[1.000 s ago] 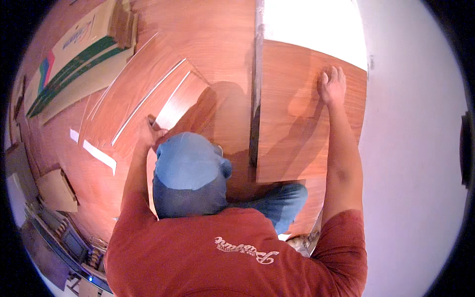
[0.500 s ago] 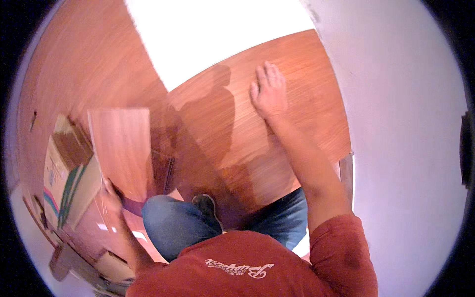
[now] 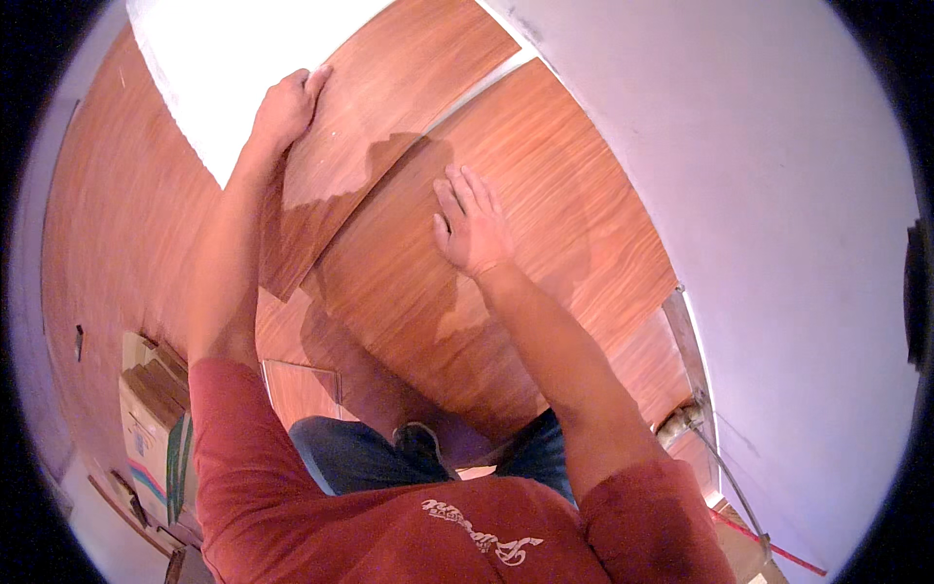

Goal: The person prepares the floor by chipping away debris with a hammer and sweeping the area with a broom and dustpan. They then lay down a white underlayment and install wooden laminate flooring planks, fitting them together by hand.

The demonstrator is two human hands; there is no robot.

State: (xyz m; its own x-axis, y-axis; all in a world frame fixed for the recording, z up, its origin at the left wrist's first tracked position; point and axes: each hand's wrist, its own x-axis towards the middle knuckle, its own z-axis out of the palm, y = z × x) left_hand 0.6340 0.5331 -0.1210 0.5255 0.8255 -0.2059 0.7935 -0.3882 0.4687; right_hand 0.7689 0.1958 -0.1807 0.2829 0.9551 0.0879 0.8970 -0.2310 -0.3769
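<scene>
My left hand grips the left edge of a brown wood-look plank. The plank lies at a slant over the white sheet on the floor, its near edge beside the wood-look flooring. A white gap shows between the two toward the wall end; nearer my left arm, the plank's corner appears to overlap the flooring. My right hand rests flat on the flooring, fingers stretched out and holding nothing. Part of the plank's left end is hidden behind my left arm.
A pale wall runs along the right. Cardboard boxes are stacked at the lower left. A small dark object lies on the floor at far left. A short wood-look piece lies by my knee. A grey cable and red strip are lower right.
My left hand has swung from the lower left up to the far side, bringing the plank over the white sheet beside the flooring. My right hand stays flat on the flooring.
</scene>
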